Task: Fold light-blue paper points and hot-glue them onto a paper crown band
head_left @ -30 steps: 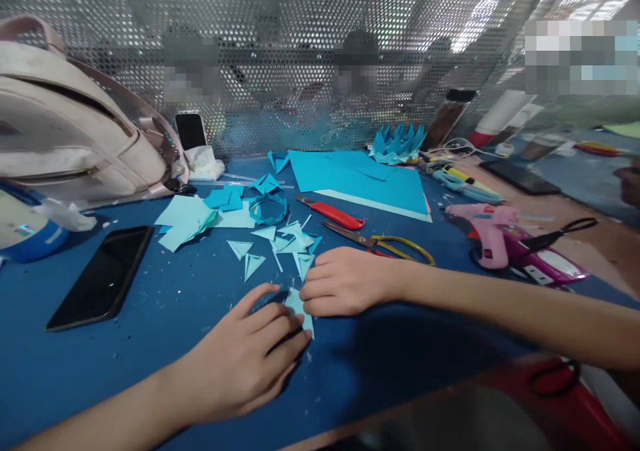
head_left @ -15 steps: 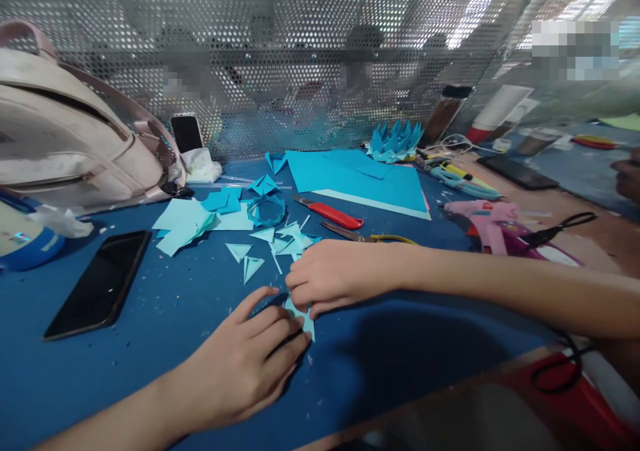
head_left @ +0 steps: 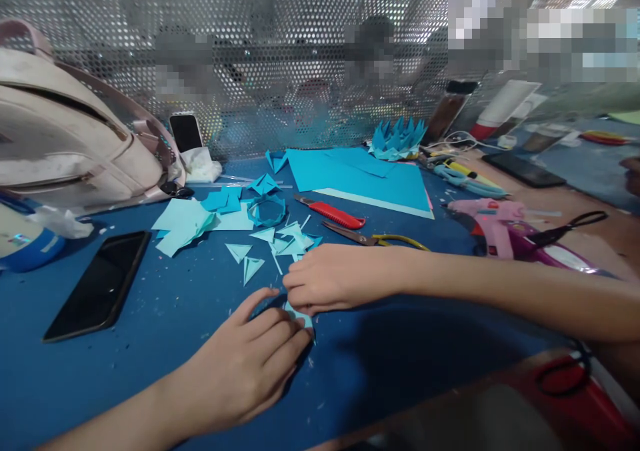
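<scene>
A small piece of light blue paper (head_left: 299, 315) lies on the blue tabletop, mostly covered by my fingers. My left hand (head_left: 250, 361) presses its fingertips on the near end of it, with the index finger bent and raised. From the right, my right hand (head_left: 327, 279) holds the far end with curled fingers, thumb hidden. Just beyond are folded light blue paper triangles (head_left: 239, 251), overlapping paper pieces (head_left: 293, 239) and a ring of folded blue paper (head_left: 267, 211). Scissors (head_left: 370, 238) with yellow handles lie behind my right wrist, near a red utility knife (head_left: 337, 215).
A black phone (head_left: 97, 286) lies at left, before a pale backpack (head_left: 75, 131). Blue paper sheets (head_left: 350, 174) and a spiky blue paper piece (head_left: 397, 141) are at the back. A pink glue gun (head_left: 493, 221) lies right. A perforated metal panel (head_left: 280, 71) stands behind.
My left fingertips have shifted slightly to the right along the paper, and less of its near end shows. My right hand has moved a little to the left and closed in over it.
</scene>
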`<act>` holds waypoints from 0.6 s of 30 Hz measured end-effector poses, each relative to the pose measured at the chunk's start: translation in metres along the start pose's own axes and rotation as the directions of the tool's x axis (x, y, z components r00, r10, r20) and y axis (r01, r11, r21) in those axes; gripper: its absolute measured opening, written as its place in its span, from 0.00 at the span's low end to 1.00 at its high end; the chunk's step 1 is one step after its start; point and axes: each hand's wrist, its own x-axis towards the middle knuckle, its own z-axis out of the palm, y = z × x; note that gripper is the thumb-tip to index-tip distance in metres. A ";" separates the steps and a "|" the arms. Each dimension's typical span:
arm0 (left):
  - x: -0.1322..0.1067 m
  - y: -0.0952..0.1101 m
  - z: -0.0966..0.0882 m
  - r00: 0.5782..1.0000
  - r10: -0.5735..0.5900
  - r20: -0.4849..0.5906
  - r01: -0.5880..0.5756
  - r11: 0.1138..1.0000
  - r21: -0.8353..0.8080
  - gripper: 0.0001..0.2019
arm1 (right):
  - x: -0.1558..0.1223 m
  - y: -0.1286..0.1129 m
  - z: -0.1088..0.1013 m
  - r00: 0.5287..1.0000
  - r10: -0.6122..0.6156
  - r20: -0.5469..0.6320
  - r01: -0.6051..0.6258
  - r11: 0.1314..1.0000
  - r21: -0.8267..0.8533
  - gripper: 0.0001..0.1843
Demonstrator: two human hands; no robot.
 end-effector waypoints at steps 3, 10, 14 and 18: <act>0.000 0.001 0.001 1.000 -0.003 0.019 0.002 1.000 0.028 0.20 | 0.001 0.001 -0.001 1.000 0.011 0.012 -0.011 0.999 0.041 0.09; 0.001 0.001 0.004 1.000 -0.009 0.003 0.008 0.999 0.036 0.19 | 0.004 0.000 -0.007 0.995 0.064 0.082 -0.073 0.992 0.102 0.11; 0.001 0.001 0.004 1.000 -0.014 -0.001 0.014 0.999 0.031 0.17 | 0.005 -0.003 -0.003 0.994 0.083 0.073 -0.089 0.992 0.085 0.10; 0.001 0.000 0.005 1.000 -0.022 0.011 0.022 1.000 0.016 0.17 | 0.002 -0.004 0.003 0.994 0.107 0.016 -0.108 0.990 0.088 0.08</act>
